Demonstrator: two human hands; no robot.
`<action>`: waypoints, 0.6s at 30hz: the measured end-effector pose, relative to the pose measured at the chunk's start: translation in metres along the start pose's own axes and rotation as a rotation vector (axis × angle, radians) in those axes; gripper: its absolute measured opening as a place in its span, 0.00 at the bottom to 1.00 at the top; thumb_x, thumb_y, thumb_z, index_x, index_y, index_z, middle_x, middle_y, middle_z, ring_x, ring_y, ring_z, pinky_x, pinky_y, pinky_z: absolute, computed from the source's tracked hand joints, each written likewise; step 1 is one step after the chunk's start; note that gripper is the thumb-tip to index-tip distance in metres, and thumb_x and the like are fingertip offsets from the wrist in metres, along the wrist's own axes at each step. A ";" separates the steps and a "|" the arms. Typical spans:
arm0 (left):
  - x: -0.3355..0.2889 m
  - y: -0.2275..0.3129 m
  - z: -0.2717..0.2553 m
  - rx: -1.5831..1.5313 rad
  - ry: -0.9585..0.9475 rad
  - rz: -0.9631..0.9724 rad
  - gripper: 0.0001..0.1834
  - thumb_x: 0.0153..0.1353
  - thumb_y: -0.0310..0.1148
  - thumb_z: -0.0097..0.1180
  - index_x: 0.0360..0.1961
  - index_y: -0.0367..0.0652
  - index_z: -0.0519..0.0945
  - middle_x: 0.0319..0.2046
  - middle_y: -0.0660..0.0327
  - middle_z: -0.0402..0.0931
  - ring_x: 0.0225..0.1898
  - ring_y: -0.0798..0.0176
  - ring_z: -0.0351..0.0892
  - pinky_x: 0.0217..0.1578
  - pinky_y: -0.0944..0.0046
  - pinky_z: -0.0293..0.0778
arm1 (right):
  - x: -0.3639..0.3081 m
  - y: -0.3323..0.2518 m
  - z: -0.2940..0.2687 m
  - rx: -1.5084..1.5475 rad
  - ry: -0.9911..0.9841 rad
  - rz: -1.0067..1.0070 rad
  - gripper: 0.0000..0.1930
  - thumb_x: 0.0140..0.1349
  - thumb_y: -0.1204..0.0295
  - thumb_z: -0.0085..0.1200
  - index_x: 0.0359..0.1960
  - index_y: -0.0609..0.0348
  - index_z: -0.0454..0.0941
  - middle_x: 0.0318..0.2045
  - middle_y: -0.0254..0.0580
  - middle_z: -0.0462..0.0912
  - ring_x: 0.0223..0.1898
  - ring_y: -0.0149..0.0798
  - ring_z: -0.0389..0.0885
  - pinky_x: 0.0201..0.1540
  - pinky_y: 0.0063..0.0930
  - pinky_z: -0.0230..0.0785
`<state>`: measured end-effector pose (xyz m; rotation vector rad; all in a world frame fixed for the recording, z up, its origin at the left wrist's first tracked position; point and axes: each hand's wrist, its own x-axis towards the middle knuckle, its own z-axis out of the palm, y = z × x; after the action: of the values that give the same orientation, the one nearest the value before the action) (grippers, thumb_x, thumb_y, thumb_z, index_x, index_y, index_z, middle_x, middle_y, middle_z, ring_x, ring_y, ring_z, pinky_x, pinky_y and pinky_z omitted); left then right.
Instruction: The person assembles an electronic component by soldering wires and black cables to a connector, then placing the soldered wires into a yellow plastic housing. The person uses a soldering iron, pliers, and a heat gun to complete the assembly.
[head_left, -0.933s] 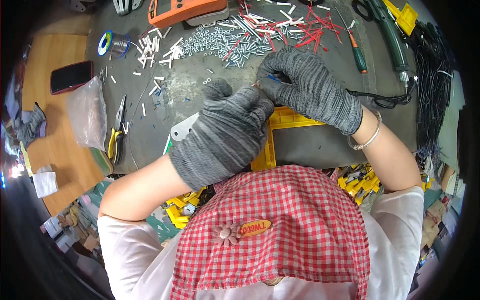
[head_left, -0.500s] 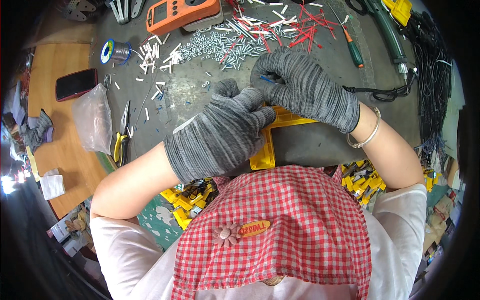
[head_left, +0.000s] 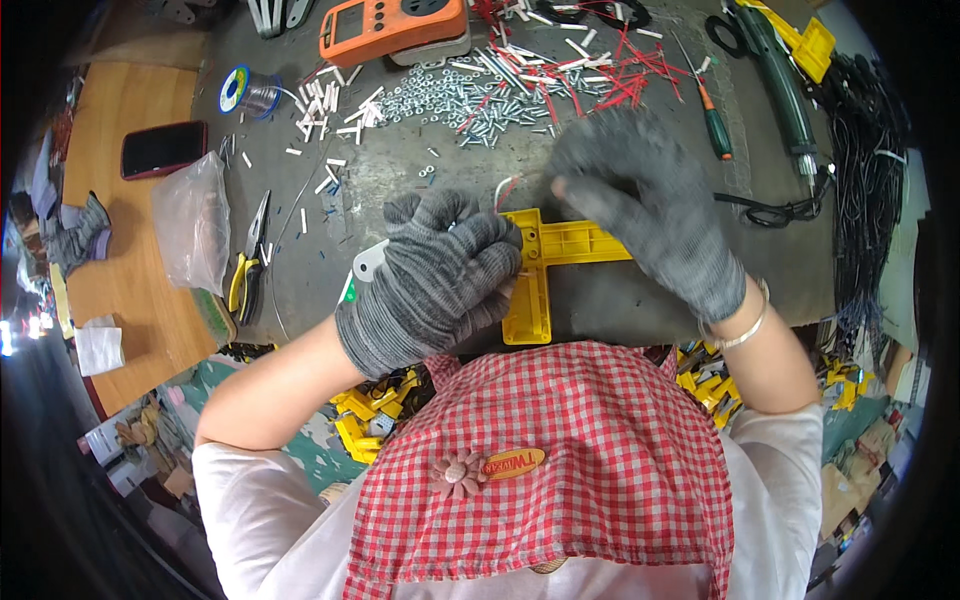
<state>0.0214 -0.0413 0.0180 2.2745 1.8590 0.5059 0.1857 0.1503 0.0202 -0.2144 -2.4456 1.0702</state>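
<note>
A yellow T-shaped plastic housing (head_left: 537, 290) lies at the table's near edge, with ribbed inner sides showing. My left hand (head_left: 435, 275), in a grey striped knit glove, is closed over its left side, fingers curled. From under that hand a flat pale plate (head_left: 369, 264) with a round hole sticks out to the left. A thin red and white wire (head_left: 508, 190) rises beside the left fingertips. My right hand (head_left: 655, 200), gloved alike, hovers above the housing's right arm. Motion blurs its fingers, so anything between them cannot be made out.
Loose screws and nuts (head_left: 480, 100), white tubes and red wires (head_left: 640, 75) cover the far middle. An orange meter (head_left: 385, 28), solder spool (head_left: 250, 92), pliers (head_left: 250, 260), phone (head_left: 163, 150) and plastic bag (head_left: 192, 225) stand left. A screwdriver (head_left: 715, 125) and green power tool (head_left: 778, 85) lie right.
My right hand has pulled away rightward from the left fingertips; the blue piece in its pinch no longer shows. More of the housing and the wire is uncovered. My left hand stays curled.
</note>
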 end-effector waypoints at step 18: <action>-0.008 0.007 0.026 -0.217 0.320 -0.179 0.14 0.45 0.35 0.67 0.34 0.50 0.79 0.29 0.63 0.76 0.40 0.48 0.73 0.49 0.45 0.60 | -0.020 -0.005 0.022 -0.001 -0.166 -0.053 0.10 0.54 0.67 0.62 0.37 0.54 0.83 0.29 0.39 0.80 0.31 0.45 0.74 0.39 0.40 0.65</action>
<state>0.0358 -0.0479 -0.0056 1.9560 2.0064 1.0365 0.1930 0.1266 0.0040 -0.0622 -2.5823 1.1029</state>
